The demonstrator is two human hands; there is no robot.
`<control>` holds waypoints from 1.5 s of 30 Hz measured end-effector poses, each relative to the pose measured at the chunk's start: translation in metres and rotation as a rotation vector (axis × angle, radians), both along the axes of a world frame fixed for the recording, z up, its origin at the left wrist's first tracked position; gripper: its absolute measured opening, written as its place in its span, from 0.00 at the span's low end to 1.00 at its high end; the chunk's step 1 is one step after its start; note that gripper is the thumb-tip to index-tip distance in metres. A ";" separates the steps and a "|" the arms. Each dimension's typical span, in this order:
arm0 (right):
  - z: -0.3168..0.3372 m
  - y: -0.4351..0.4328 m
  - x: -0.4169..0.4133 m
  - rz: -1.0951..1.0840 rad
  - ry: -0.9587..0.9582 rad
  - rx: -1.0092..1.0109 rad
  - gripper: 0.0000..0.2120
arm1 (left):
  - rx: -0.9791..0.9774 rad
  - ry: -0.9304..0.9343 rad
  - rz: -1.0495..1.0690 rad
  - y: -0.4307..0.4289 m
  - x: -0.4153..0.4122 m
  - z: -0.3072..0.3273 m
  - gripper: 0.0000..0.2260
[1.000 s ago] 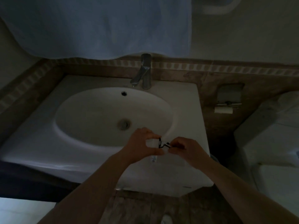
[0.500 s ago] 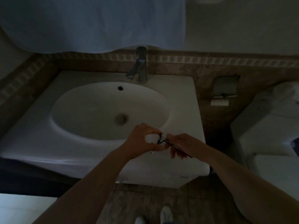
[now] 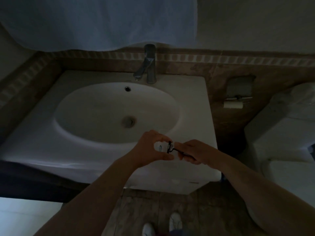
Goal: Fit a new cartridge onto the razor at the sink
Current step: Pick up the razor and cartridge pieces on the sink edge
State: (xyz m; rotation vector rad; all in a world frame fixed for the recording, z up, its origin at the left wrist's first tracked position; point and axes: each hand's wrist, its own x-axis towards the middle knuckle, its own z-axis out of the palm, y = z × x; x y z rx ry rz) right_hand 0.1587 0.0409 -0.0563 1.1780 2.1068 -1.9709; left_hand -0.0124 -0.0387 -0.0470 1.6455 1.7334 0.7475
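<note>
White sink, over its front-right edge: left hand pinches a pale cartridge case between thumb and forefinger; right hand grips the razor, its black cartridge touching the case. Behind stands the faucet; a toilet-paper roll hangs rightward.

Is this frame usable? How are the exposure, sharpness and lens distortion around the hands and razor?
Head view: heavily underexposed, no glare; wide-angle lens bows the tile border and sink edges; razor head reads as a dark silhouette, reasonably sharp; the pale piece pinched by the left hand blends into the white basin; right hand grips the handle.
</note>
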 end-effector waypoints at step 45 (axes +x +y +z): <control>-0.014 -0.025 -0.027 -0.173 -0.085 1.018 0.08 | -0.098 0.058 0.233 -0.027 -0.028 -0.031 0.22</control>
